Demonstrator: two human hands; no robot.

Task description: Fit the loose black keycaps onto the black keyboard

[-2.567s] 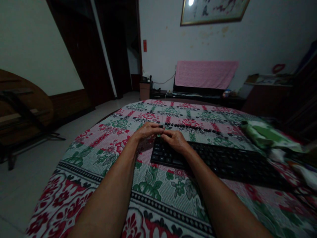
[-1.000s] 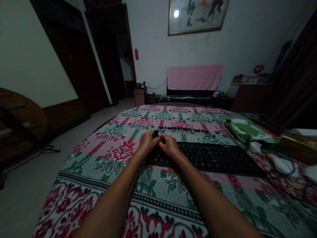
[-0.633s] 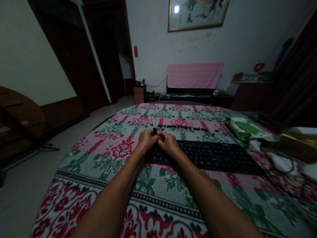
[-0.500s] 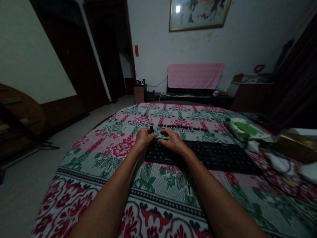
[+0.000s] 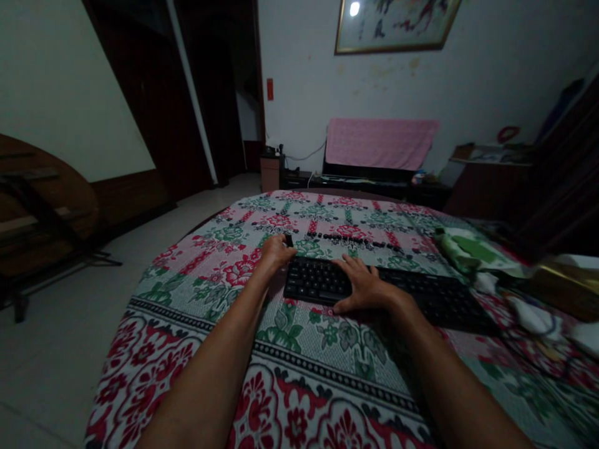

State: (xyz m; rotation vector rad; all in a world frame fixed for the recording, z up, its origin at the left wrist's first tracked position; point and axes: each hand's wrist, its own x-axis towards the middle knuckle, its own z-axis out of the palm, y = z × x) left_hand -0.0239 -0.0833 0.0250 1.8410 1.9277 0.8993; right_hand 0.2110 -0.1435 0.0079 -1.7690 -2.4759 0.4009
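A black keyboard (image 5: 435,299) lies across a table under a flowered cloth (image 5: 224,280). My right hand (image 5: 362,287) rests flat on the keyboard's left part with its fingers spread. Just past the keyboard's far left corner, my left hand (image 5: 276,249) is closed on a small black tool (image 5: 289,240) that sticks up from the fingers. Behind the keyboard a row of loose black keycaps (image 5: 360,240) runs along the cloth.
A green and white cloth bundle (image 5: 472,252) lies at the right of the table, with white items (image 5: 528,315) and a gold box (image 5: 566,284) nearer the right edge. Beyond stand a pink-draped cabinet (image 5: 381,143), a dark doorway and wooden furniture (image 5: 42,212) at left.
The hands, joined over the small tool at the keyboard's far left corner, have parted. My right hand moved right and down onto the keys; my left keeps the tool.
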